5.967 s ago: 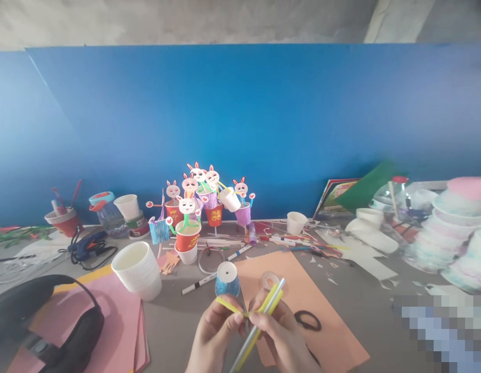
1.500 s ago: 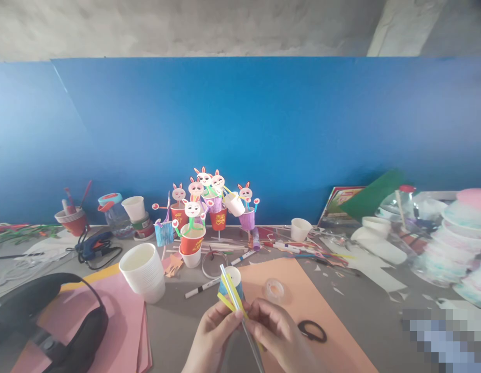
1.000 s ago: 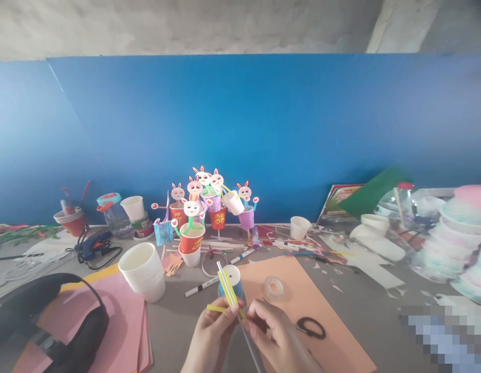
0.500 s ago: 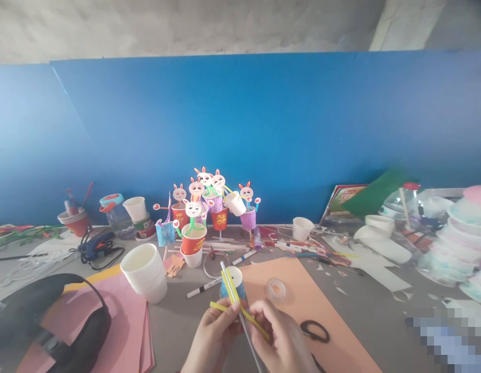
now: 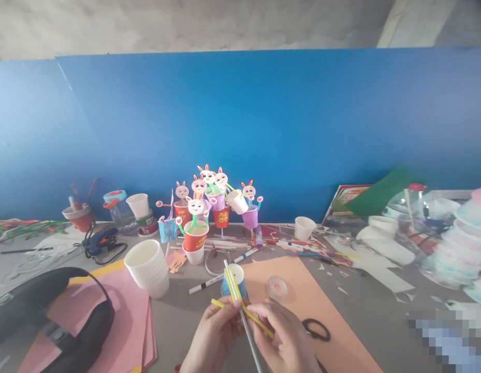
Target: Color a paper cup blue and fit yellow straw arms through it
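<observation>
Between the thumb and fingers of my left hand (image 5: 220, 324) a thin pale straw (image 5: 248, 331) is pinched, together with yellow strips (image 5: 232, 284) lying along its upper part. One yellow end pokes out to the left of that thumb. My right hand (image 5: 281, 331) is closed on another yellow length (image 5: 259, 322) that slants down to the right from the straw. Just behind the straw's tip stands a blue-coloured paper cup (image 5: 227, 286), partly covered by the strips. Fingertips under the straw are hidden.
Bunny-headed paper cup figures (image 5: 195, 228) stand at the back centre. A stack of white cups (image 5: 147, 269) is to the left, beside pink paper (image 5: 119, 316) and a black headset-like object (image 5: 88, 331). Clear tape (image 5: 277, 288) and black-handled scissors (image 5: 317, 330) lie on orange paper (image 5: 321, 305).
The view has shifted slightly. Both hands keep their hold on the straw and yellow strips; the right fingers have moved only a little along the slanting yellow length.
</observation>
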A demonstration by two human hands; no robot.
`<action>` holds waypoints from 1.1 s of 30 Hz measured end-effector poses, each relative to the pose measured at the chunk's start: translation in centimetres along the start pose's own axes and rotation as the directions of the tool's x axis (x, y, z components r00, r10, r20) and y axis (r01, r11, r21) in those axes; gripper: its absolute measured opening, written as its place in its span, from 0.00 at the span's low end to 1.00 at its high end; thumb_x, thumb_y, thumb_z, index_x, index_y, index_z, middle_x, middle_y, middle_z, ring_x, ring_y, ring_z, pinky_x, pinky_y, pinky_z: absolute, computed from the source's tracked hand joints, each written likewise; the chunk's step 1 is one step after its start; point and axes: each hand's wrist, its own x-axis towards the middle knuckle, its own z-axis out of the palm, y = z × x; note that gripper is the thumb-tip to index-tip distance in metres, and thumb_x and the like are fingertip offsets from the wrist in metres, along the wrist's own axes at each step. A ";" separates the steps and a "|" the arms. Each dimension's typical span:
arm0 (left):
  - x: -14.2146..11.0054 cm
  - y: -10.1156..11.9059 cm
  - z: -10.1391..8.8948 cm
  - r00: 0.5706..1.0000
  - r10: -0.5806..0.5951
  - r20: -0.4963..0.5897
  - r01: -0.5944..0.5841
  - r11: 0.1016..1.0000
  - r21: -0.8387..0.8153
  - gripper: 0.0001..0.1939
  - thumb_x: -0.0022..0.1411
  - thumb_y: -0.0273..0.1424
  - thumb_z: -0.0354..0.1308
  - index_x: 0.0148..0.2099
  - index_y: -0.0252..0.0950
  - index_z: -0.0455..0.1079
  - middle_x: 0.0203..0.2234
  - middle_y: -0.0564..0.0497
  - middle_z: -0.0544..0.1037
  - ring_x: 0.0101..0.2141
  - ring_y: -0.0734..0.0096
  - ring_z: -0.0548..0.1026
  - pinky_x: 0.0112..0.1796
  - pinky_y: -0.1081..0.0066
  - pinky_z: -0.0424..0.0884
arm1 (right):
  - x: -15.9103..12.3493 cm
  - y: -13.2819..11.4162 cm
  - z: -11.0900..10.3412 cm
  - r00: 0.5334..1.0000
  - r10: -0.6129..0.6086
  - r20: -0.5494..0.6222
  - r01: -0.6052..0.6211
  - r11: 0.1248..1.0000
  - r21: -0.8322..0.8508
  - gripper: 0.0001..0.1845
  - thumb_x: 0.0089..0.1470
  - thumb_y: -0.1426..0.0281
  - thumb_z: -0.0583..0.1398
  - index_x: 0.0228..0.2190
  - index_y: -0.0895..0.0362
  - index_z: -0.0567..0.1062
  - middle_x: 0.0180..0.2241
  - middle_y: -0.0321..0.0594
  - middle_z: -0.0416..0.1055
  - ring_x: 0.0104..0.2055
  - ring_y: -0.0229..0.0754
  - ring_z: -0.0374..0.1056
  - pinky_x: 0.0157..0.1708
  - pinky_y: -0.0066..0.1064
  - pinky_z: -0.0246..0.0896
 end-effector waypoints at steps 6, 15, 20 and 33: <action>0.0 -0.1 -0.1 1.000 -0.011 -0.025 0.011 1.000 -0.007 0.12 0.51 0.36 0.74 0.31 0.31 0.81 0.25 0.48 0.83 0.30 0.71 0.78 0.35 0.76 0.71 | 0.2 0.0 -0.1 0.998 -0.055 -0.004 0.055 0.998 -0.030 0.10 0.63 0.75 0.56 0.42 0.49 0.73 0.29 0.38 0.79 0.30 0.44 0.76 0.31 0.29 0.71; 0.1 -0.1 -0.3 0.999 0.010 -0.034 -0.009 1.000 0.013 0.12 0.51 0.36 0.74 0.31 0.32 0.82 0.25 0.49 0.82 0.30 0.72 0.77 0.35 0.76 0.71 | -0.1 0.7 0.0 0.994 -0.097 0.046 0.099 0.994 -0.043 0.11 0.62 0.77 0.55 0.41 0.53 0.74 0.27 0.39 0.77 0.27 0.42 0.74 0.28 0.29 0.68; 0.0 0.0 -0.2 1.000 0.002 -0.029 -0.001 1.000 0.020 0.13 0.50 0.37 0.74 0.30 0.32 0.81 0.25 0.49 0.82 0.30 0.72 0.77 0.35 0.76 0.72 | -0.1 0.6 0.0 0.994 -0.105 0.023 0.106 0.993 -0.058 0.11 0.62 0.78 0.56 0.41 0.52 0.74 0.28 0.39 0.78 0.28 0.42 0.75 0.27 0.28 0.68; 0.0 0.0 -0.1 0.999 -0.017 -0.038 0.020 0.995 0.095 0.15 0.48 0.39 0.75 0.29 0.33 0.81 0.24 0.51 0.80 0.29 0.72 0.75 0.34 0.74 0.71 | 0.6 0.2 -0.3 0.987 -0.158 -0.042 0.157 0.987 -0.034 0.12 0.61 0.79 0.54 0.38 0.53 0.73 0.28 0.39 0.79 0.26 0.40 0.75 0.24 0.26 0.64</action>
